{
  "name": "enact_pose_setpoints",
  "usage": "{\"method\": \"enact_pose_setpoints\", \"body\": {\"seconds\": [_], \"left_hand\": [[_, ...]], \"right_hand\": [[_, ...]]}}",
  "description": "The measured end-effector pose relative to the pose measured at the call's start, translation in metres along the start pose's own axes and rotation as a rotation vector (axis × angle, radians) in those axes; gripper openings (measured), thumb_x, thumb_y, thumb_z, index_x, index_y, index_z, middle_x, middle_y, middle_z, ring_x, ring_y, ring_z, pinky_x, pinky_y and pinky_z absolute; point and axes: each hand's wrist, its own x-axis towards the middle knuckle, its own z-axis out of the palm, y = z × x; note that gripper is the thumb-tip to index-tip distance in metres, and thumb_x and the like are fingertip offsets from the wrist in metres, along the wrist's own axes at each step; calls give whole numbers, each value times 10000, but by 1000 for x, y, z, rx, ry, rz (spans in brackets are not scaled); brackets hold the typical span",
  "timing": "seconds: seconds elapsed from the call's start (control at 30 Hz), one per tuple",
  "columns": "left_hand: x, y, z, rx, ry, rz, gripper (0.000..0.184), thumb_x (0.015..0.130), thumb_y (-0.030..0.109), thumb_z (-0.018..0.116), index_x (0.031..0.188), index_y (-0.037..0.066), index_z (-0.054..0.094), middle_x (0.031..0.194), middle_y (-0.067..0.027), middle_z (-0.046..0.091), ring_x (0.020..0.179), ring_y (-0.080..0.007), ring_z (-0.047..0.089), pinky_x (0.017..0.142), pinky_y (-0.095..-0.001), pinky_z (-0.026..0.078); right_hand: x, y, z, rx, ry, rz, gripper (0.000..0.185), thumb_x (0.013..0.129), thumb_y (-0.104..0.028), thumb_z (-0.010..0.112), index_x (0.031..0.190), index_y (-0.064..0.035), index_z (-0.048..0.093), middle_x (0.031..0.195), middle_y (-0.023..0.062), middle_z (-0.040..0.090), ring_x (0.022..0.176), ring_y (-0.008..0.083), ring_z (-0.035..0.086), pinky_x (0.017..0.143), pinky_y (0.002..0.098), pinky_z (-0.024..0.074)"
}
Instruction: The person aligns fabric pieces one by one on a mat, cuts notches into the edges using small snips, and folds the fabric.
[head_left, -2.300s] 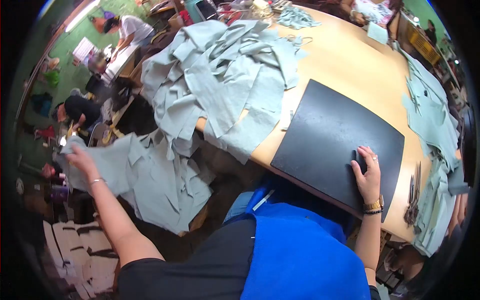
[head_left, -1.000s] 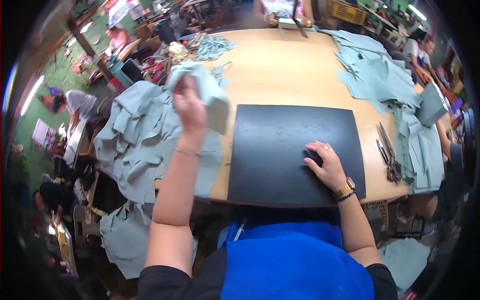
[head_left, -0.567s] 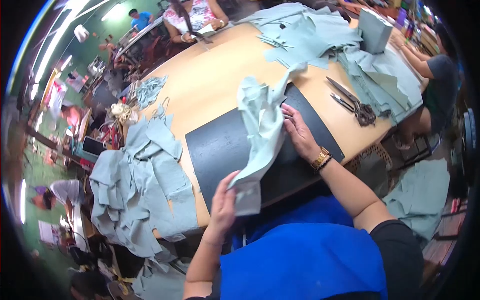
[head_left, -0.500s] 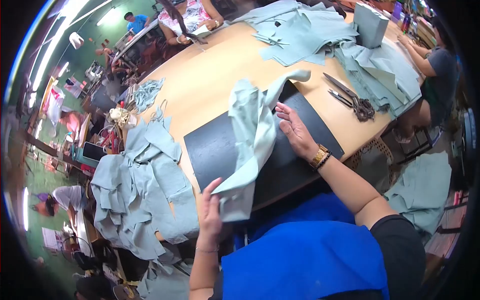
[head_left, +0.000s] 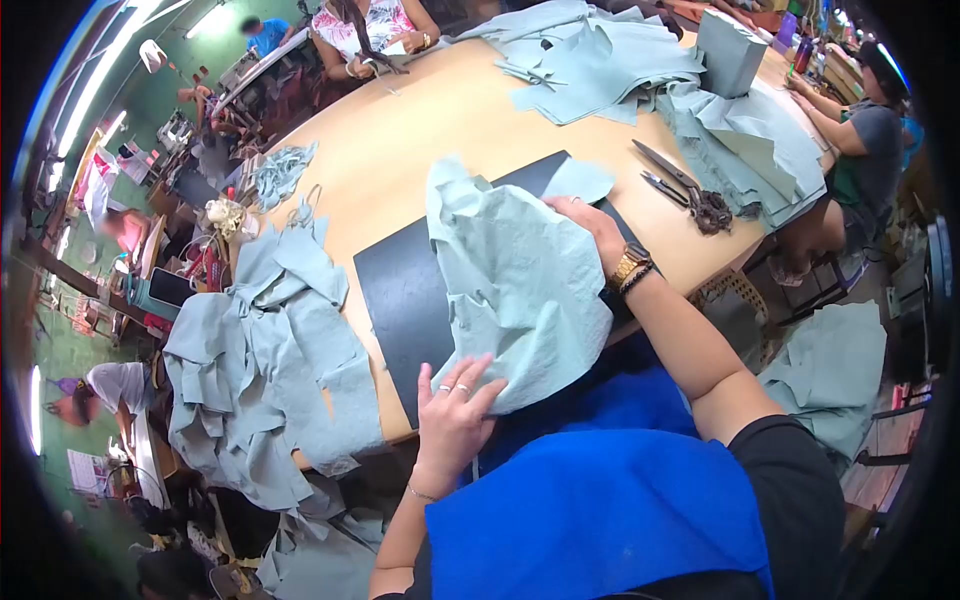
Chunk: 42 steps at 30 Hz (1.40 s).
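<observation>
A pale green cloth piece lies creased and spread over the dark board, its near edge hanging past the table edge. My left hand rests on its lower left corner with the fingers apart; two rings show on them. At the upper right side of the cloth is my right hand, fingers stretched out and touching it. The thumb of that hand is hidden. Dark scissors and small thread snips lie on the table to the right of the board.
Pale green cloth pieces drape over the table's left edge. Stacked cloth and a green block-shaped bundle sit at the far right. Co-workers sit across the table and at right. More cloth hangs at lower right.
The cloth has gone from a twisted, bunched strip to a wider spread. My left hand has loosened from its corner and lies over it. My right hand has come onto the cloth.
</observation>
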Motion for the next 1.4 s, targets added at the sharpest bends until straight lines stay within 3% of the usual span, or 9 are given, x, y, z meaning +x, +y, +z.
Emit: {"method": "enact_pose_setpoints", "body": {"seconds": [0.13,0.23,0.43,0.7,0.9,1.03,1.13,1.23,1.4], "left_hand": [[2,-50,0,-632,471,-291,153,865,42,615,1011,30,658,971,-84,709,891,-196,674,841,-344,526],[15,-93,-52,-1263,845,-641,370,1025,318,480,1127,-9,617,1022,-111,671,834,-200,674,695,-343,559],[9,-171,-16,-948,376,-988,514,982,378,449,1233,-45,599,1157,-134,657,1052,-198,609,883,-342,488],[19,-96,-33,79,375,-197,627,683,-78,693,1285,57,586,1487,-194,413,1251,-311,537,1032,-396,428],[41,-100,-14,-528,109,-231,336,756,-79,618,1061,43,687,1214,-191,644,1078,-319,653,911,-341,511],[73,-156,-8,-1818,363,-871,413,1033,329,484,1270,1,568,1197,-146,663,1023,-281,672,896,-396,530],[63,-172,11,-1385,390,-976,611,990,319,556,1456,-26,365,1411,-179,504,1282,-309,502,1081,-424,399],[50,-147,6,-912,445,-709,763,931,263,658,1521,6,248,1558,-195,291,1427,-340,312,1146,-414,307],[49,-108,-4,15,518,-238,774,860,253,745,1511,113,352,1572,-236,266,1491,-386,185,1179,-511,209]], "right_hand": [[3,-5,-29,-19,182,40,185,917,-217,633,1017,-79,704,928,126,695,871,311,675,765,381,529],[15,19,-66,96,312,210,236,891,-240,690,1070,-87,708,877,110,692,771,197,652,723,333,514],[23,16,-121,-147,-384,401,527,837,-414,739,1209,-51,659,919,96,707,822,193,669,770,323,527],[5,131,-99,-648,-50,337,282,906,-258,612,1069,-31,651,1069,207,669,1017,357,648,894,446,515],[2,145,-98,-618,-3,273,210,936,-168,529,1034,-17,637,968,234,652,990,412,634,859,488,499],[3,177,-93,-139,315,471,269,974,-194,499,1132,-39,652,848,127,651,824,264,643,712,375,519],[9,142,-113,507,352,893,325,1002,-276,550,1226,-61,646,836,-9,602,702,54,517,582,203,446],[7,107,-113,558,219,584,451,963,-348,625,1290,-37,615,852,2,613,698,69,525,580,211,450],[7,59,-103,-75,-86,460,710,845,-533,713,1276,23,618,913,92,677,845,180,641,776,319,519]]}}
